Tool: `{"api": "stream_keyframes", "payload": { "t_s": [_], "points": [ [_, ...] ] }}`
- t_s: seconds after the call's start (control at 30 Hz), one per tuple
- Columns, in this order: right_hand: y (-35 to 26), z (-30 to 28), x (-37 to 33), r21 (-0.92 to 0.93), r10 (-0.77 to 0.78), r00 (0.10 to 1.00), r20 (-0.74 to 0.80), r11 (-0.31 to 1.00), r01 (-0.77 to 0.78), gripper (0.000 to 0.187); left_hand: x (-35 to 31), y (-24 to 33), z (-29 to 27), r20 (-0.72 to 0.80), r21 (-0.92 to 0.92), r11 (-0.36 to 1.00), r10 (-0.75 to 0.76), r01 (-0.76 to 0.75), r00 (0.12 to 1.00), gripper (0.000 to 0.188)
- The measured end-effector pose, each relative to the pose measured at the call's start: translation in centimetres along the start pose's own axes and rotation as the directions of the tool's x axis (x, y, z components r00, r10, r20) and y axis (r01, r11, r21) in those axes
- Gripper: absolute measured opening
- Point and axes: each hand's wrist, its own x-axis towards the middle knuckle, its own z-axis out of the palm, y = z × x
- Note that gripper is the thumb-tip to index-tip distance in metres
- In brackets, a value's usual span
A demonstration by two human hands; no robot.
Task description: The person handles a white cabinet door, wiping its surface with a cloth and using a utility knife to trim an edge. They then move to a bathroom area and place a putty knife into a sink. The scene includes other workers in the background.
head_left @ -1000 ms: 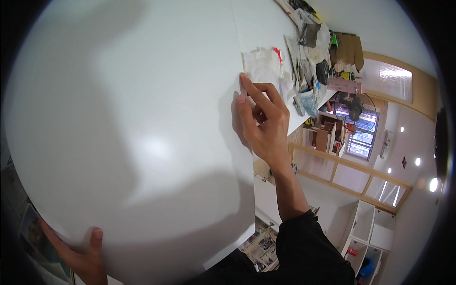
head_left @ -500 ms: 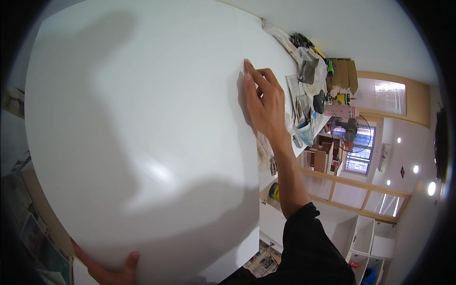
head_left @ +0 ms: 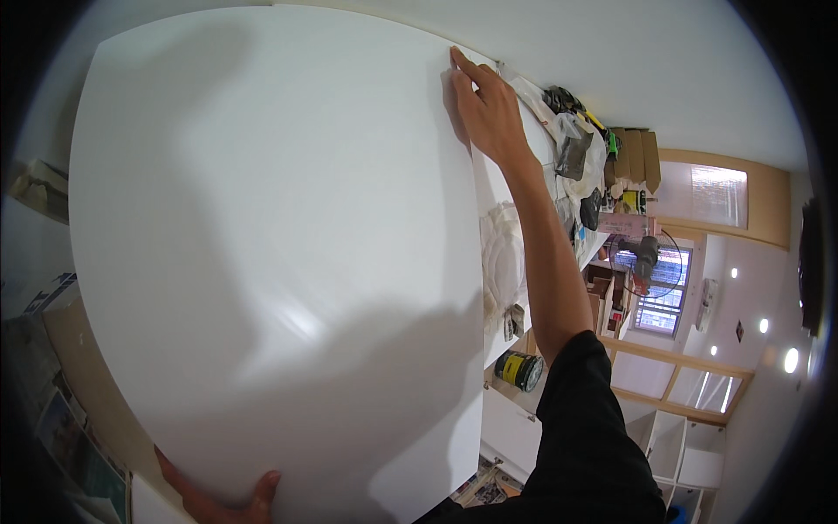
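Observation:
A large, glossy white panel [head_left: 349,218] fills the left and middle of the view, with shadows across its face. At its lower left border my left hand [head_left: 223,506] grips the near edge. The thumb lies on the face, and the other fingers are mostly hidden at or behind the edge. My right hand [head_left: 491,112] reaches to the far right corner. Its index finger is stretched out with the fingertip touching the panel there, and the thumb is close below. I see nothing held in it.
Right of the panel, crumpled plastic sheeting [head_left: 504,253] and bags [head_left: 576,153] cover a white surface. A black and yellow bucket [head_left: 519,370] sits near my right forearm. Farther off are cardboard [head_left: 635,157], a fan [head_left: 644,253] and white shelves [head_left: 668,441].
My right hand has slid away from me along the panel's right side to the far corner. The view has shifted slightly, and the bucket shows more fully. My left hand keeps its grip.

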Motion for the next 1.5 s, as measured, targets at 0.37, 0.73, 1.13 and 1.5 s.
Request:
{"api": "stream_keyframes", "payload": {
  "t_s": [0.37, 0.73, 1.13, 1.5],
  "points": [
    [0.7, -0.9, -2.4, 0.451, 0.153, 0.988, -0.035, 0.884, -0.121, 0.03, 0.6, -0.1, -0.7, -0.11, 0.001, 0.989, 0.145, -0.146, 0.983, 0.098],
    [-0.5, -9.1, -15.3, 0.249, 0.246, 0.969, 0.031, 0.937, -0.245, 0.02, 3.0, 1.5, 1.1, -0.338, -0.105, 0.966, 0.19, -0.237, 0.922, 0.099],
    [12.2, -9.9, -18.6, 0.308, 0.147, 0.989, -0.023, 0.942, -0.133, 0.059, 6.7, 4.1, 1.4, -0.344, -0.128, 0.96, 0.192, -0.249, 0.919, 0.083],
    [18.9, -8.7, -13.9, 0.249, 0.057, 0.998, 0.004, 0.967, -0.056, 0.059, 6.4, 6.1, 1.8, -0.366, -0.189, 0.975, 0.037, -0.113, 0.93, 0.08]
  ]
}}
